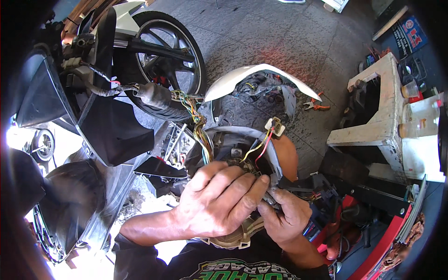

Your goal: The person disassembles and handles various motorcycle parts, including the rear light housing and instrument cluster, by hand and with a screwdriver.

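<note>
A headlight unit with a grey shell [276,156] rests close to my body, its open back facing up. My left hand [223,198] reaches over it from the left, fingers curled down and closed; what they grip is hidden beneath them. On the unit's right side, my right hand [287,212] pinches a small grey part [269,199] between thumb and fingers. The two hands nearly meet there. A yellow and a red wire run up from the unit to a pale connector [275,126]. A bundle of multicoloured wires [200,135] passes down behind my left hand.
A motorcycle's front wheel [168,51] and dark body panels [114,128] stand at the left. A white fairing [261,70] and orange-handled pliers [317,106] lie on the floor ahead. At the right are a worn white stool [368,130] and a red toolbox edge [380,254].
</note>
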Demonstrator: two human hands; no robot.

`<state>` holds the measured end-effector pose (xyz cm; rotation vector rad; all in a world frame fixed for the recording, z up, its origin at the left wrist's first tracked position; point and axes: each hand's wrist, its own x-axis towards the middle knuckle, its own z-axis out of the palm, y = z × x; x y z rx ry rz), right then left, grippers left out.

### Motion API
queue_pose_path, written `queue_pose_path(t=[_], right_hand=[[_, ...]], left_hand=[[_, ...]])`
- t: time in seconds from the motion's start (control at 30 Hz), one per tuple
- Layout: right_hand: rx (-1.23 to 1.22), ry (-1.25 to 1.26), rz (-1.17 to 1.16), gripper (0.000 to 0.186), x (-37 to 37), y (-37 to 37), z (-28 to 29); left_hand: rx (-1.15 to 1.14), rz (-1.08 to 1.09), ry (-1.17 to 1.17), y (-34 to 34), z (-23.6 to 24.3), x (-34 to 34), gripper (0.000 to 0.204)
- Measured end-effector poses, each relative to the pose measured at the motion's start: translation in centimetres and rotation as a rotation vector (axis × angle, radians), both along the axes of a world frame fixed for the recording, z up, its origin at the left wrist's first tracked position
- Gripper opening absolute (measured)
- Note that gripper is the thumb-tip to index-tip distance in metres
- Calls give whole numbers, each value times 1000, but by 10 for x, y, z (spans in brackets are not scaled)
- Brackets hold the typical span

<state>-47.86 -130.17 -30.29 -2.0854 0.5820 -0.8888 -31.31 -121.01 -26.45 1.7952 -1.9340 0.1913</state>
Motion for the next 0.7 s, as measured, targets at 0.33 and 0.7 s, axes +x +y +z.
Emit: queue_pose_path(t=[0.33,0.7], right_hand=[[2,-94,66,31,-5,-7,-1],[144,-143,-24,17,-11,-9,-5]], left_hand=[[33,-113,236,-10,-1,14,37],[7,-139,320,-11,-12,20,34]])
